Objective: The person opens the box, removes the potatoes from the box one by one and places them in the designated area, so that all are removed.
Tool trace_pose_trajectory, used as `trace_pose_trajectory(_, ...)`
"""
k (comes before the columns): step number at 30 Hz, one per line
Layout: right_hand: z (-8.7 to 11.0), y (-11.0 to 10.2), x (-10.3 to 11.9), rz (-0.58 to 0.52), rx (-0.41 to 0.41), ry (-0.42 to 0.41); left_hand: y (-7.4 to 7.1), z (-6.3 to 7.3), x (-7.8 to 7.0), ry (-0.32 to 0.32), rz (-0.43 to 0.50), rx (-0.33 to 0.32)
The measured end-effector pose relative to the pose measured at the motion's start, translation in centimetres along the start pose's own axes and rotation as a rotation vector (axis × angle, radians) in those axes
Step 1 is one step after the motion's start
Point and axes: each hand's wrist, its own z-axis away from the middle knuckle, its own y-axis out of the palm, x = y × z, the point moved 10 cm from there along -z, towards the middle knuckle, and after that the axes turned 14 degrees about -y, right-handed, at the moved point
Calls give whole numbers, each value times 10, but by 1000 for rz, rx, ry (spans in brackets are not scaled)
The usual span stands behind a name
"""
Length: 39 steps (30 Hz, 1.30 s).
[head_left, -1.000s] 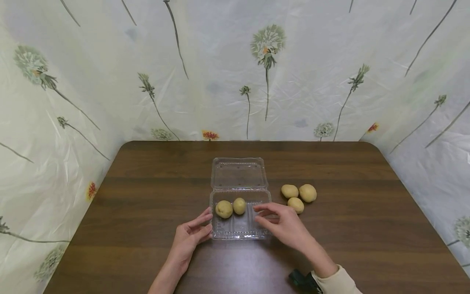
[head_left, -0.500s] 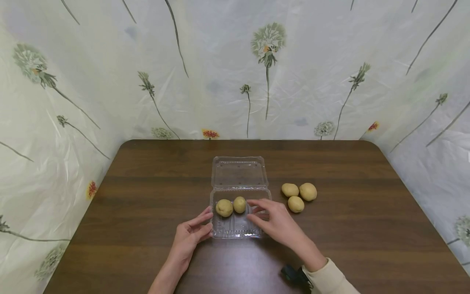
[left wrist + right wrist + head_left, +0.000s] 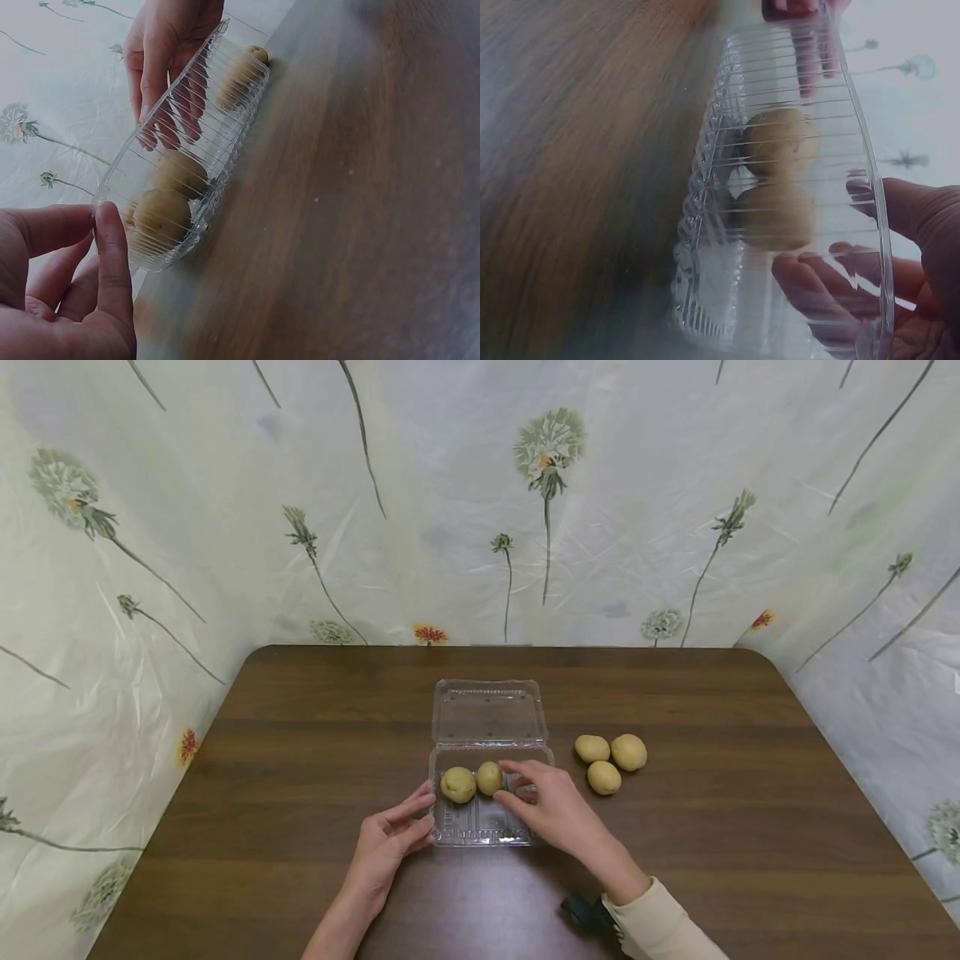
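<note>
A clear plastic hinged container (image 3: 480, 838) lies on the table with its lid (image 3: 489, 717) folded back. Inside sit two potatoes, a larger one (image 3: 457, 785) on the left and a smaller one (image 3: 490, 779) beside it. My left hand (image 3: 380, 843) pinches the container's left rim between thumb and finger, plain in the left wrist view. Over the right half of the container is my right hand (image 3: 551, 806), its fingers parted and loosely bent close to the smaller potato. In the right wrist view its thumb and fingers stand apart; whether a fingertip touches the potato I cannot tell.
Three more potatoes (image 3: 603, 778) lie grouped on the brown wooden table (image 3: 315, 760), right of the container. A dark strapped device (image 3: 585, 914) sits by the right cuff. Floral-printed sheeting (image 3: 450, 527) surrounds the table's back and sides.
My right hand has moved left across the container, coming up to the smaller potato. The left hand, the container and the potatoes have stayed in place.
</note>
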Motion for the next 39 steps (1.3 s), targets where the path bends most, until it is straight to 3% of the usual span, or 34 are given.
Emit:
trace_pose_trajectory(15, -12, 11, -8, 72, 20, 85, -1, -1, 2, 11, -3, -2)
trace_pose_trajectory(23, -17, 20, -8, 143, 67, 62, -1, -2, 1, 5, -9, 5)
trace_pose_trajectory(29, -18, 26, -9, 147, 118, 91, -2, -3, 3, -3, -15, 1)
trace_pose_trajectory(39, -17, 26, -12, 157, 92, 101, -2, -4, 4, -7, -6, 2)
